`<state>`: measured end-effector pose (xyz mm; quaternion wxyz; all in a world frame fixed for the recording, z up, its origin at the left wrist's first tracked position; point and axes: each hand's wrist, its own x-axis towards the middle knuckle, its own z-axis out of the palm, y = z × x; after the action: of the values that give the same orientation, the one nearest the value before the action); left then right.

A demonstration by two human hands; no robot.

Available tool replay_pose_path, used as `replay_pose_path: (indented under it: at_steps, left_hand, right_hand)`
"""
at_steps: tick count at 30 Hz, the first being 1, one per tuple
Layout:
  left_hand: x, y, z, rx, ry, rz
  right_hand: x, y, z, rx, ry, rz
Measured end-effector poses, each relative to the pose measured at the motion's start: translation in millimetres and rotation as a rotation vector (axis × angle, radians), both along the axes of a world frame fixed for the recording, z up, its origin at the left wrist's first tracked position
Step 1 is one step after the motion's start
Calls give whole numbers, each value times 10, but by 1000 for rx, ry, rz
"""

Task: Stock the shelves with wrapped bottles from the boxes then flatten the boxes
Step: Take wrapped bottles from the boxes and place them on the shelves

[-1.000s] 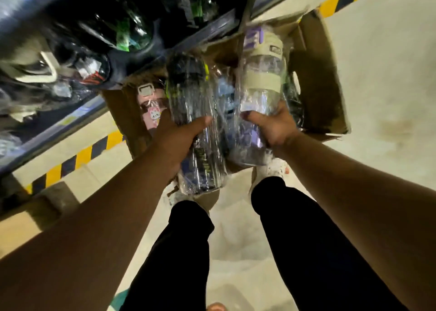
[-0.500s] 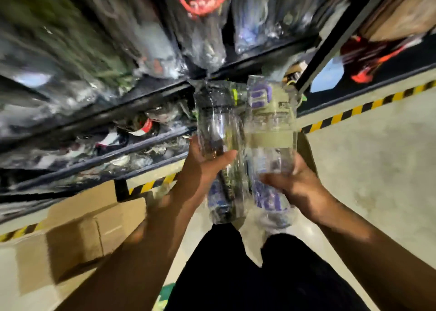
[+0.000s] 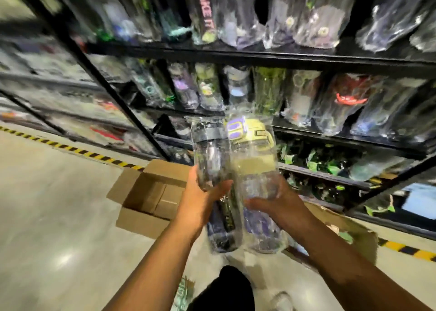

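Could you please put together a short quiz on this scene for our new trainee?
1. True or false: the left hand is empty.
2. The bottle held by the right hand has a lid of which colour? A red; B pale yellow; C white.
3. What stands open on the floor to the left of the hands?

Key: 1. False, it grips a dark-capped bottle. 2. B. 3. A cardboard box.
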<state>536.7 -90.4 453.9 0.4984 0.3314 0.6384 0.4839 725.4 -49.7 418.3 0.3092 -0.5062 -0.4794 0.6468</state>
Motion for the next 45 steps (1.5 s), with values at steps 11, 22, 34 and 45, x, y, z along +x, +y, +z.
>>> replay_pose_path:
  at_steps: [11,22,34,45]
  left_hand:
    - [-1920,-589,322,-2,26,273]
    - [-3567,-217,495,-3,59,209]
    - [-4086,916,157,-70,125,247]
    - [-4503,1608,540,8,122,255]
  right_hand:
    - [-1983,-106,180,76,-11,312]
    - [-3586,70,407,98,27,302]
    - [-4023,1299,-177,-29,-45,203]
    - [-4549,2056,402,131,30,228]
